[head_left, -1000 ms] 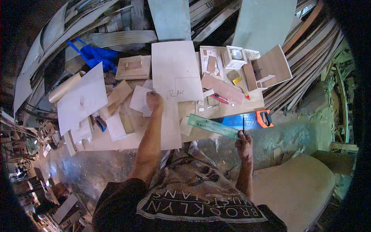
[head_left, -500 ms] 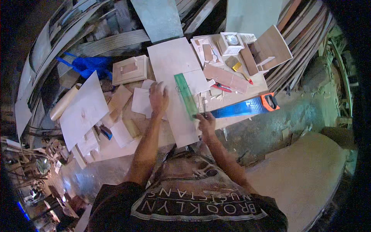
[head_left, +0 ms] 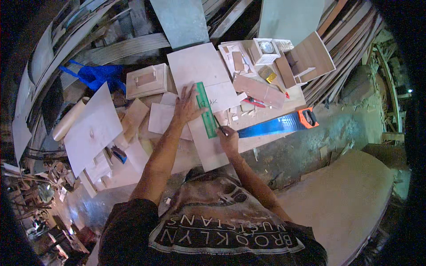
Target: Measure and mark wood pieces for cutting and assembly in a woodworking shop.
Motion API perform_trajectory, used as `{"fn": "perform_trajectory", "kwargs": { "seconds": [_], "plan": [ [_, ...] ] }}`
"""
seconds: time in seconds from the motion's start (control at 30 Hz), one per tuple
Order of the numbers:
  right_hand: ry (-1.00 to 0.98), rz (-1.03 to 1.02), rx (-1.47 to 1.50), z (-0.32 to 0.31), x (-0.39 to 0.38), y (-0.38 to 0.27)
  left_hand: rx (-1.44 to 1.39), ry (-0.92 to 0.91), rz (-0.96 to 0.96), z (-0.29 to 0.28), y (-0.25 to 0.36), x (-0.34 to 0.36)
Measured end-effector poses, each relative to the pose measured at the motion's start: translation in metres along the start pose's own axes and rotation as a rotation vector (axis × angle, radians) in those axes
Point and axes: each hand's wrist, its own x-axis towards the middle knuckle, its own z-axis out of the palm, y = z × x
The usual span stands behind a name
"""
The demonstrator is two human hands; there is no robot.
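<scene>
A pale sheet of plywood (head_left: pixel 195 62) lies lengthwise on the work table, with a drawn line across it and a small handwritten mark. On it rests a green see-through ruler (head_left: pixel 211 126), slightly tilted. My left hand (head_left: pixel 186 107) lies with fingers spread, its fingertips on the ruler's left edge. My right hand (head_left: pixel 229 139) pinches a dark thin pencil (head_left: pixel 219 125), its point beside the ruler's right edge. A handsaw (head_left: pixel 270 124) with a blue blade and orange handle lies just right of my right hand.
Around the plywood lie a framed wooden panel (head_left: pixel 147 80), an open wooden box (head_left: pixel 306 62), a paintbrush (head_left: pixel 271 79), a red tool (head_left: pixel 254 102) and several offcuts. A white tilted board (head_left: pixel 94 128) stands at left. Wood strips are piled behind the table.
My left hand has come down onto the ruler from beside it. The ruler has shifted left to sit further across the plywood. The pencil in my right hand now lies along its right edge.
</scene>
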Motion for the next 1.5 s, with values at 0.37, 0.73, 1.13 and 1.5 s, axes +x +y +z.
{"fn": "perform_trajectory", "kwargs": {
  "seconds": [0.37, 0.73, 1.13, 1.5],
  "plan": [
    [-0.127, -0.022, 0.048, -0.007, 0.003, 0.004, 0.083, -0.112, 0.031, -0.012, -0.002, 0.005],
    [-0.131, -0.156, -0.136, -0.012, -0.005, -0.010, 0.137, -0.174, 0.028, -0.009, -0.002, 0.005],
    [-0.166, -0.233, -0.153, -0.013, -0.004, -0.002, 0.235, -0.215, 0.051, -0.006, -0.003, 0.009],
    [-0.142, -0.245, -0.099, -0.017, -0.006, -0.012, 0.210, -0.253, 0.039, -0.009, -0.001, 0.010]
  ]
}}
